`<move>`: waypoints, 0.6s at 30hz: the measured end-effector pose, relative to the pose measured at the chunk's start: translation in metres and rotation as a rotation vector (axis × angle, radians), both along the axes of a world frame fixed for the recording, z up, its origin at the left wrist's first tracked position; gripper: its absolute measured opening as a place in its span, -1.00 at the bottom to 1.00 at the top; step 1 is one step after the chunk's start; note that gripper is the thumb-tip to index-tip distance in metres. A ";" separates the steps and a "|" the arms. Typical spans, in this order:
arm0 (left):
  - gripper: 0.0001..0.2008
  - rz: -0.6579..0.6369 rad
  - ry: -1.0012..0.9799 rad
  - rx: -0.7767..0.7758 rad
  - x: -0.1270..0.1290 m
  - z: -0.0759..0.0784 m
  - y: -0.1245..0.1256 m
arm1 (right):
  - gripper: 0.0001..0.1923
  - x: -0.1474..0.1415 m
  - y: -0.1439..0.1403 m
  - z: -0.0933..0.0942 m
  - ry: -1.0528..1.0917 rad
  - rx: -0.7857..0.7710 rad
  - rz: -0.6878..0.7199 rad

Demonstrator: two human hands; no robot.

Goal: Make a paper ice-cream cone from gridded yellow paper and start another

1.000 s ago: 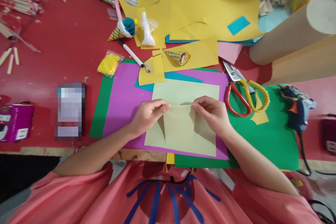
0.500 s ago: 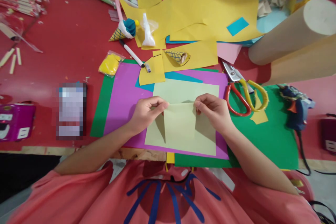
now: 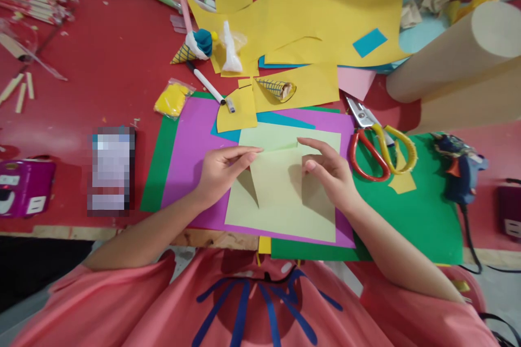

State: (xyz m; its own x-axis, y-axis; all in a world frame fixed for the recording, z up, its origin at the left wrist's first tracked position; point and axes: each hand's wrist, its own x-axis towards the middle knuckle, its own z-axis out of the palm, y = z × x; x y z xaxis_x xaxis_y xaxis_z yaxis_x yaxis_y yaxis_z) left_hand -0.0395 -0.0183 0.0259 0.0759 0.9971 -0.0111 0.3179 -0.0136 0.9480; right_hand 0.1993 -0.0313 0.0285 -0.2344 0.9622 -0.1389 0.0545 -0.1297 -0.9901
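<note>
A small piece of pale green paper [image 3: 279, 179] stands raised over a larger pale green sheet [image 3: 280, 227]. Its upper edge has a narrow strip bent back. My left hand [image 3: 222, 173] pinches the upper left corner between thumb and fingers. At the upper right corner, my right hand [image 3: 334, 173] has its index fingertip by the bent strip, while the thumb is apart from it, close to the paper's right side. Beneath the larger sheet lies a purple sheet [image 3: 187, 168] on green sheets [image 3: 411, 222].
Right of my hands lie scissors [image 3: 380, 152] and a blue glue gun [image 3: 459, 173]. A phone [image 3: 109, 168] rests at left. Beyond are a marker [image 3: 208, 87], a paper cone [image 3: 277, 88], an ice-cream-like craft [image 3: 193, 46], yellow sheets [image 3: 337, 5] and a large paper roll [image 3: 443, 54].
The small paper's top edge has risen slightly and now shows a bent strip. My right hand has gone from a pinch to fingers spread; my left hand keeps its pinch.
</note>
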 end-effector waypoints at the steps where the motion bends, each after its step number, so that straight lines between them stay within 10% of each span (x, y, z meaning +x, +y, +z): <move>1: -0.75 -0.015 0.002 0.002 0.000 0.000 -0.001 | -0.55 -0.001 -0.001 -0.001 0.014 -0.007 0.006; 18: -0.84 -0.147 -0.098 0.021 0.004 0.000 0.001 | -0.68 -0.004 -0.004 -0.004 -0.092 0.035 0.030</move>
